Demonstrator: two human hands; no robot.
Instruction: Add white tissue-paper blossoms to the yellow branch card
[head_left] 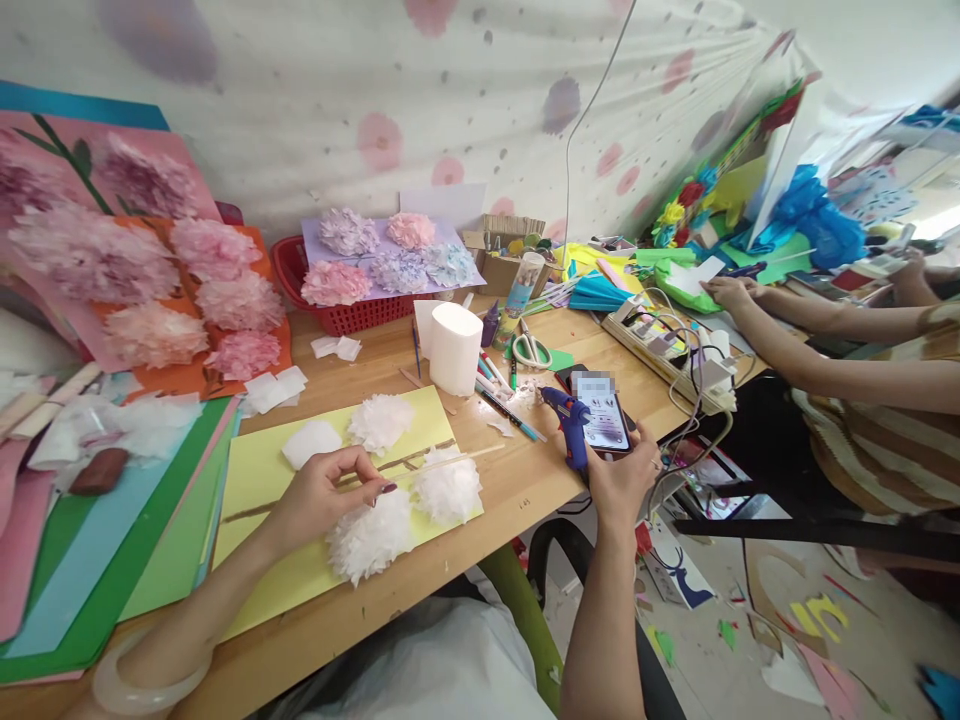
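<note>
My left hand [326,492] pinches a thin wooden stick [442,461] that lies across a yellow-green sheet of paper [259,470] on the wooden table. Several white tissue-paper flowers sit on that sheet; one [371,535] is right under my left fingers, and another [448,487] lies beside the stick. My right hand [622,480] is wrapped round a smartphone [604,420] with its screen lit, held over the table's right edge. A blue glue gun [570,422] rests just left of the phone.
A white roll [454,347], scissors [531,349], pens and a power strip [660,345] lie on the table. A red basket [352,315] holds a card of pastel flowers. Coloured paper sheets are stacked at left. Another person's arms [810,345] reach in from the right.
</note>
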